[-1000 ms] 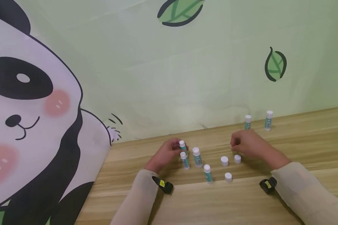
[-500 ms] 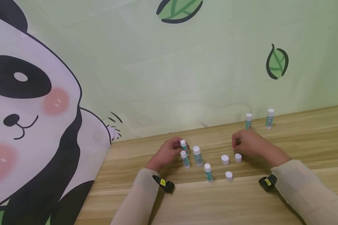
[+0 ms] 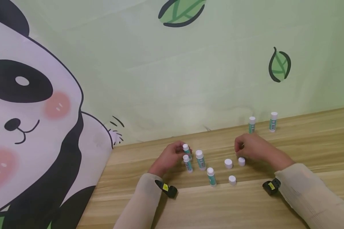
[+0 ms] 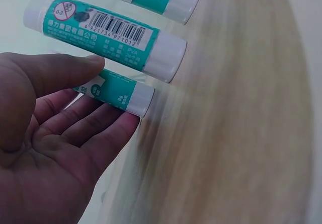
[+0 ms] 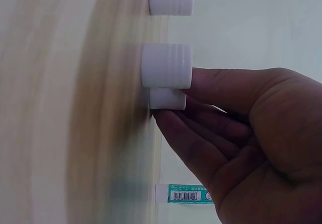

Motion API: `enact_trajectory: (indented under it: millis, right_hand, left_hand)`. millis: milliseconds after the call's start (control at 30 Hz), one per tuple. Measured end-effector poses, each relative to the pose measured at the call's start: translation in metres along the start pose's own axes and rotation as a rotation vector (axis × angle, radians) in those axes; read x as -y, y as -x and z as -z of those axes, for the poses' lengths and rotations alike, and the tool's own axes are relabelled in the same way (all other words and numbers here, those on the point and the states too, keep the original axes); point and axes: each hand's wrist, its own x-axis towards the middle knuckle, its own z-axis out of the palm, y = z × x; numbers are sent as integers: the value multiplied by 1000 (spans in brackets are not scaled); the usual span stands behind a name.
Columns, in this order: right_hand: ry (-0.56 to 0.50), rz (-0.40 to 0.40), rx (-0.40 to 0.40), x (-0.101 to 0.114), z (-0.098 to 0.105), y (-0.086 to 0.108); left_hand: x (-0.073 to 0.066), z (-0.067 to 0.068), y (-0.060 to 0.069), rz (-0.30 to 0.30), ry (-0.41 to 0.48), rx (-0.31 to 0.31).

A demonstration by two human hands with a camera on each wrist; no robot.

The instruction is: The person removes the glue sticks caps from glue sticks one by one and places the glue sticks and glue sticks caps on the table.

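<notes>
My left hand [image 3: 167,157] [image 4: 55,128] grips an upright glue stick [image 3: 188,153] [image 4: 118,92], thumb on one side and fingers on the other. Right beside it are a second stick [image 3: 188,166] and a larger one [image 3: 201,161]; another [image 3: 211,178] stands closer to the front. With thumb and fingertips, my right hand [image 3: 253,148] [image 5: 251,133] pinches a small white cap [image 5: 168,99] at the table surface, partly hidden behind a nearer cap [image 5: 166,65]. Three loose caps show between the hands: one left [image 3: 228,164], one right [image 3: 241,162], one in front [image 3: 232,180].
Two more capped glue sticks stand near the table's back edge, one [image 3: 252,124] just behind my right hand and one [image 3: 273,122] farther right. A green wall covering [image 3: 206,79] with a panda picture rises behind the wooden table [image 3: 218,210].
</notes>
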Motion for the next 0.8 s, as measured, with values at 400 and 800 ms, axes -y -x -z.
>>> enact_trajectory:
  millis: [400,800]
  right_hand:
    - [-7,17,7,3,0,0]
    - [24,68,-170,5,7,0]
  left_hand:
    - [-2,1,1,39,4,-9]
    - [-11,6,2,-24,29,-38]
